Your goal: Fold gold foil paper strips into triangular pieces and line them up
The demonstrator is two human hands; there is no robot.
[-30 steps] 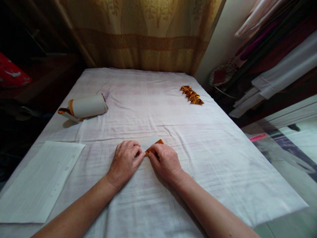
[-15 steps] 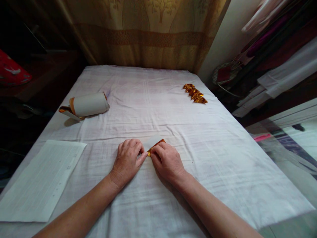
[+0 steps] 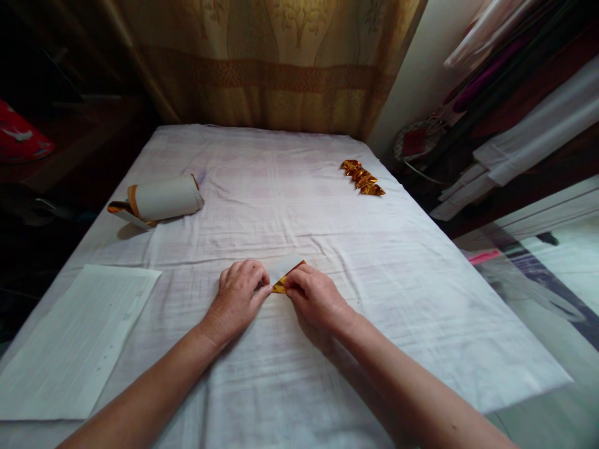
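- The left hand (image 3: pixel 238 296) rests knuckles up on the white cloth (image 3: pixel 402 280) that covers the surface. Its forearm runs in from the lower left edge, bare and nearly straight.
- Its fingers (image 3: pixel 255 274) are curled under, and the thumb and forefinger tips press down on the left edge of a small piece of gold paper (image 3: pixel 286 272).
- The right hand (image 3: pixel 314 298) lies just beside it, back up, with the wrist bent slightly inward. Its forearm comes in from the lower right corner.
- The right fingers (image 3: pixel 296 284) are bent and closed on the right part of the gold paper, pinching it against the cloth.
- The gold paper sits between the two hands, near the middle of the cloth. Its white side faces up at the far end, and its gold side shows by the fingertips.
- A roll of paper (image 3: pixel 163 198) lies on its side well apart at the far left.
- A row of folded gold pieces (image 3: pixel 363 177) lies at the far right edge.
- A lined white sheet (image 3: pixel 75 340) lies flat at the near left.
- A patterned curtain (image 3: pixel 281 68) hangs behind the far end.
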